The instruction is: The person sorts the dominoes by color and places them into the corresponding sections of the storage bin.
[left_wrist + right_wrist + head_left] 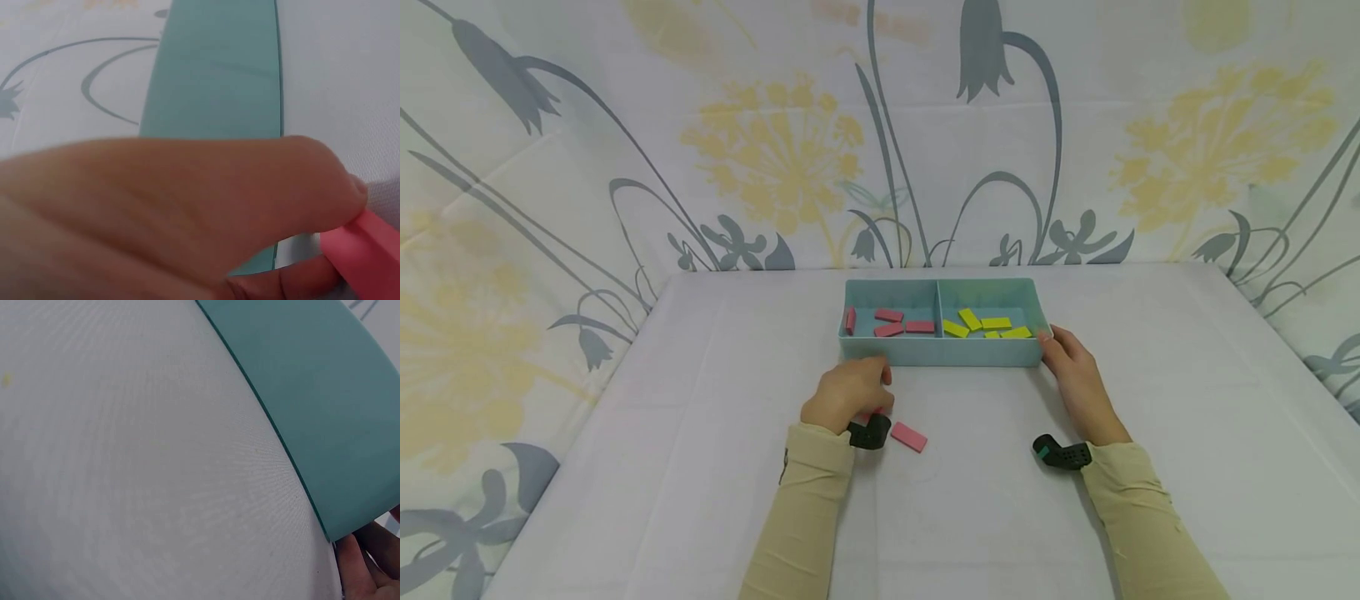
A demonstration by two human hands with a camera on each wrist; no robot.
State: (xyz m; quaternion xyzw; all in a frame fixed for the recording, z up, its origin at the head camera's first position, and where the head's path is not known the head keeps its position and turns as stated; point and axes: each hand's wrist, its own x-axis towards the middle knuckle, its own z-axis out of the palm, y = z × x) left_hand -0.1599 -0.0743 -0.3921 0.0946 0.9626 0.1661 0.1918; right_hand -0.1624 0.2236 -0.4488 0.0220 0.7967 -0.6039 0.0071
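Observation:
In the head view, my left hand (pixel 850 392) is in front of the left half of a light blue two-part box (pixel 985 352). Its thumb and a finger pinch a flat pink block (pixel 369 256), mostly hidden from above by the hand. Another pink block (pixel 909 437) lies loose on the table, just right of that wrist. My right hand (pixel 1078 383) holds the box at its front right corner, with fingers (pixel 357 569) against the end wall. Several pink blocks (pixel 920 327) lie in the left compartment, and several yellow blocks (pixel 996 323) lie in the right one.
A white cloth covers the table (pixel 715 467). Behind the box and at both sides hangs a flower-patterned cloth (pixel 917 150). A thin divider (pixel 938 310) splits the box. Each wrist wears a small black camera (pixel 1062 452).

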